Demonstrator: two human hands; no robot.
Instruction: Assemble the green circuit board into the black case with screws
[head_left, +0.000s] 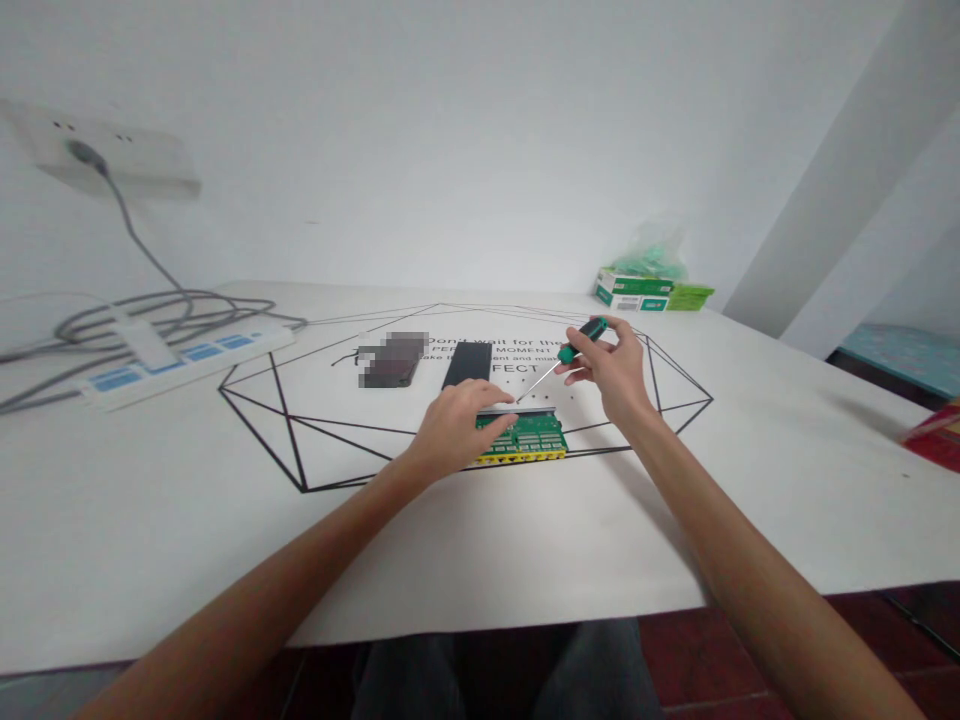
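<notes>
A power strip (191,363) and looped cable (133,238) lie left in the frame, boxes (637,284) stand upper right, and a dark block (401,363) and black panel (469,366) lie beyond the left hand (454,424), which clamps and partly hides the circuit board (531,434). At centre, the board is green, yellow along its lower edge, grey along its upper; the right hand (619,375) grips a screwdriver (567,354), tip near the grey.
</notes>
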